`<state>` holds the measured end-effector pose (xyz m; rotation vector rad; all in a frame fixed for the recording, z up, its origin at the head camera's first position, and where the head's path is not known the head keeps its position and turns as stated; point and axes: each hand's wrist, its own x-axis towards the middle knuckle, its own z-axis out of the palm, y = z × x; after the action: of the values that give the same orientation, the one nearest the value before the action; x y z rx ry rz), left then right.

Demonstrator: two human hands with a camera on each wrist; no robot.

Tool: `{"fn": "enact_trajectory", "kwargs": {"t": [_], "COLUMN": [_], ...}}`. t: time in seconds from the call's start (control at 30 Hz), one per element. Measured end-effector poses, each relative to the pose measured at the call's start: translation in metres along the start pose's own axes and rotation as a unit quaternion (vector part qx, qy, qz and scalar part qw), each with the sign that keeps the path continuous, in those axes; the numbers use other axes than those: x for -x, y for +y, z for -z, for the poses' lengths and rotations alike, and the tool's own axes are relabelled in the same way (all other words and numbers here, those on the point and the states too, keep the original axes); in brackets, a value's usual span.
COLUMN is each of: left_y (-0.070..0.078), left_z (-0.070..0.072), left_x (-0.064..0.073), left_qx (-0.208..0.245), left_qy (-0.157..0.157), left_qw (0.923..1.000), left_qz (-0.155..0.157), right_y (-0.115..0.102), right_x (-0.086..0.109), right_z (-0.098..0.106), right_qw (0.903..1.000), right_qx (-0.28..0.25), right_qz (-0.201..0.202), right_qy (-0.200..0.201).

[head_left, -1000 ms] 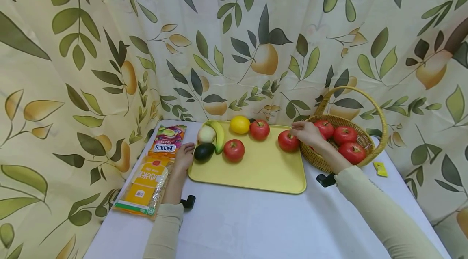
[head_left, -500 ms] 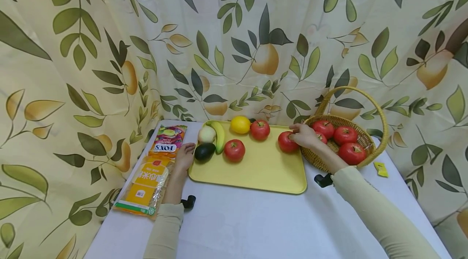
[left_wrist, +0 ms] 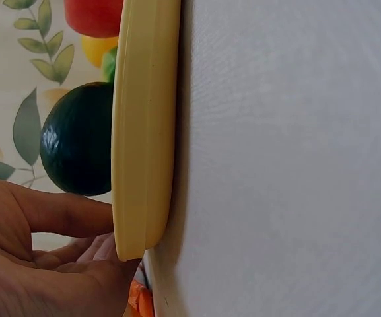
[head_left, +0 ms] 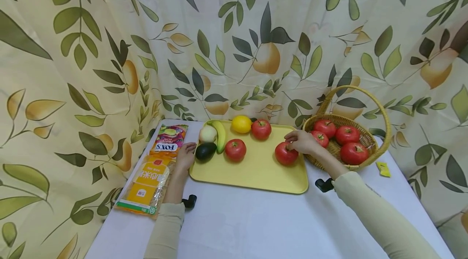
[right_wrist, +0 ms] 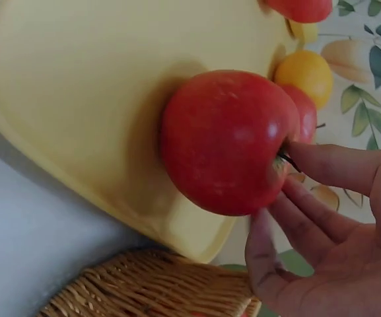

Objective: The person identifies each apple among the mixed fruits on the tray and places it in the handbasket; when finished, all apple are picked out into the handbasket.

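Note:
In the head view my right hand [head_left: 304, 142] holds a red apple [head_left: 286, 154] by its top, over the right end of the yellow tray [head_left: 263, 178]. The right wrist view shows the thumb by the stem of this apple [right_wrist: 226, 142] and the fingers at its side. My left hand [head_left: 185, 156] is at the tray's left edge; in the left wrist view its fingers pinch the tray rim [left_wrist: 144, 132], close to a dark avocado [left_wrist: 78, 140]. Two more apples, one [head_left: 235, 150] in the middle and one [head_left: 261, 129] at the back, sit on the tray.
A lemon [head_left: 241, 124], a banana [head_left: 221, 137] and a pale round fruit [head_left: 207, 134] share the tray. Right of it stands a wicker basket [head_left: 380, 151] of several apples, with a small yellow packet [head_left: 383, 169] beside it. Left lie a FOX'S bag [head_left: 170, 139] and a grain bag [head_left: 146, 186].
My right hand has moved slightly left and toward the front, bringing the apple from the tray's back right part nearer its middle. The left hand stays at the tray edge.

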<state>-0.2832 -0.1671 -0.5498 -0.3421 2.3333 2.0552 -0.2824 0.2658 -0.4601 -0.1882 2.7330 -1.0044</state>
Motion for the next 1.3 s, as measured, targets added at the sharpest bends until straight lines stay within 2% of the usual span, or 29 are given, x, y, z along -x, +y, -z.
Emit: {"fn": "enact_trajectory", "kwargs": {"t": [0.17, 0.23, 0.43, 0.77, 1.1, 1.3], "left_y": [0.0, 0.001, 0.001, -0.002, -0.002, 0.0], "left_z": [-0.001, -0.001, -0.001, -0.001, -0.002, -0.001], "left_x": [0.0, 0.0, 0.0, -0.001, -0.001, -0.001], "left_qx": [0.006, 0.006, 0.005, -0.005, -0.006, -0.009], "left_qy": [0.006, 0.006, 0.006, 0.003, 0.006, 0.007], "left_qw": [0.9999, 0.9999, 1.0, 1.0, 1.0, 0.9999], "left_qz": [-0.009, -0.007, -0.005, -0.002, 0.003, 0.0], "right_y": [0.002, 0.003, 0.005, 0.017, 0.014, 0.012], "right_x": [0.002, 0.004, 0.009, 0.012, 0.027, 0.034], "right_z": [-0.006, -0.008, -0.01, -0.014, 0.01, 0.025], "right_qw": [1.0, 0.9999, 0.9931, 0.9876, 0.9686, 0.9662], "right_qx": [0.005, -0.002, -0.085, -0.131, -0.224, -0.239], "right_qz": [0.006, -0.007, -0.056, -0.076, -0.084, -0.068], "right_qy": [-0.005, -0.014, -0.058, -0.044, -0.069, -0.068]}}
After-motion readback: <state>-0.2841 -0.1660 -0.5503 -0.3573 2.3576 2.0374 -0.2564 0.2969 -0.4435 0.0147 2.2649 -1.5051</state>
